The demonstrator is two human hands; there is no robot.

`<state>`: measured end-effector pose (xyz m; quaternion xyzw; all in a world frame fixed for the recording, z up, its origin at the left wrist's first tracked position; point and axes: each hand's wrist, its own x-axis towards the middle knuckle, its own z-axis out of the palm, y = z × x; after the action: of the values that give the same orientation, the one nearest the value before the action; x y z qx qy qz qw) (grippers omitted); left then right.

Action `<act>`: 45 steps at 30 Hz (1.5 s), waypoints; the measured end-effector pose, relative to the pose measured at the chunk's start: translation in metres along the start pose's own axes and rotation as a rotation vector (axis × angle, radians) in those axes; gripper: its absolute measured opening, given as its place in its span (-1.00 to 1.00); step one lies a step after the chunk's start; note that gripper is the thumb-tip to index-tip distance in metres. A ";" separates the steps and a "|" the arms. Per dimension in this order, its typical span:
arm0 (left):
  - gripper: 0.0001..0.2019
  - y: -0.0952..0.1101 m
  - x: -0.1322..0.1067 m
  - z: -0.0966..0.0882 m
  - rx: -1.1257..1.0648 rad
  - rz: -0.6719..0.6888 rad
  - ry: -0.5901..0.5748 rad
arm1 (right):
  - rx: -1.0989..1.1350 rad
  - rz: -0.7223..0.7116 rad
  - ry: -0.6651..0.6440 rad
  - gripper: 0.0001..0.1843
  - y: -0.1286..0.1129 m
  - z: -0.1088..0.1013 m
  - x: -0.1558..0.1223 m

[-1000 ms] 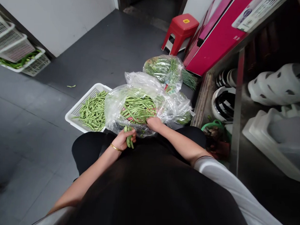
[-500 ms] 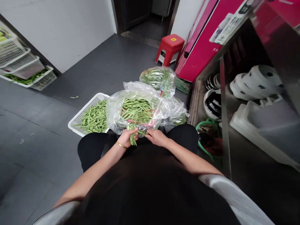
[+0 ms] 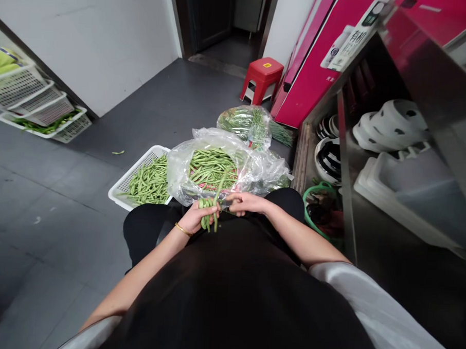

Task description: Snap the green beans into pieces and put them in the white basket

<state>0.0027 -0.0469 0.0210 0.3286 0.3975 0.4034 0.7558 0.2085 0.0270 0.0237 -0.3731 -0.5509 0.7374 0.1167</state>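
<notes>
My left hand, with a gold bangle at the wrist, is closed round a small bunch of green beans held over my lap. Close beside it, my right hand pinches the end of one long bean that rises from the bunch. Just beyond both hands sits a clear plastic bag full of long green beans. To its left a white slotted basket on the floor holds cut bean pieces.
A second bag of greens lies further back, near a red stool and a pink cabinet. A metal shelf at right carries white perforated ware and trays. Stacked white baskets stand at far left. A green-rimmed bin is by my right knee.
My right hand has come out of the bag with a long bean and drawn back to the left hand. The view has tilted up a little.
</notes>
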 end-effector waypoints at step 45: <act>-0.84 0.012 0.015 -0.006 0.479 0.030 0.127 | -0.650 -0.252 0.033 -0.74 -0.003 0.034 0.021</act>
<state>-0.0014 -0.0271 0.0233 0.4783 0.5237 0.3285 0.6237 0.1699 0.0156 0.0209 -0.3314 -0.7968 0.4970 0.0907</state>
